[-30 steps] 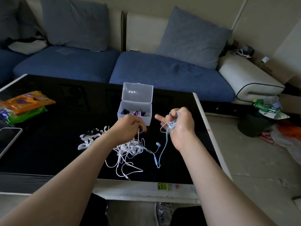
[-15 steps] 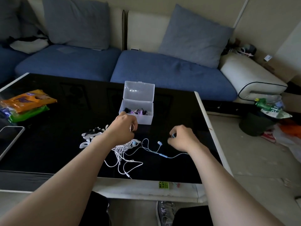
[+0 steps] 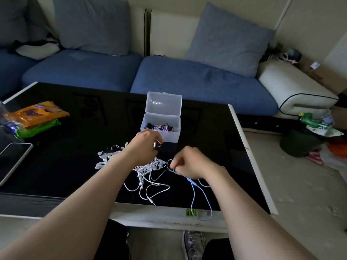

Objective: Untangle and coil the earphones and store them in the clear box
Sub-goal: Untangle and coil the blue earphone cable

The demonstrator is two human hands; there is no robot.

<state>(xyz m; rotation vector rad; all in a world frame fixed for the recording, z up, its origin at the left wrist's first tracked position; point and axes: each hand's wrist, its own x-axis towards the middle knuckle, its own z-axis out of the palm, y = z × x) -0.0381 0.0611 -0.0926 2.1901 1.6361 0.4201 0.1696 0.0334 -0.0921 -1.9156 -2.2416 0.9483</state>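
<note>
A tangle of white earphones (image 3: 145,172) lies on the black table (image 3: 65,166) between my forearms. My left hand (image 3: 143,145) hovers over it and pinches a metal plug end of a cord. My right hand (image 3: 189,162) pinches the light blue earphone cord (image 3: 194,196) close to the tangle; the cord's loop hangs over the table's front edge. The clear box (image 3: 161,134) stands just behind my left hand with its lid up, holding coiled black and purple earphones.
Several white and black cable ties (image 3: 108,155) lie left of the tangle. A phone (image 3: 13,160) and orange and green snack packs (image 3: 35,119) sit at the table's left. A blue sofa (image 3: 197,81) runs behind; a bin and litter stand right.
My right hand came down from chest height, swung out right, then moved back left to the tangle. The blue cord was laid out and now trails over the front edge. My left hand stayed.
</note>
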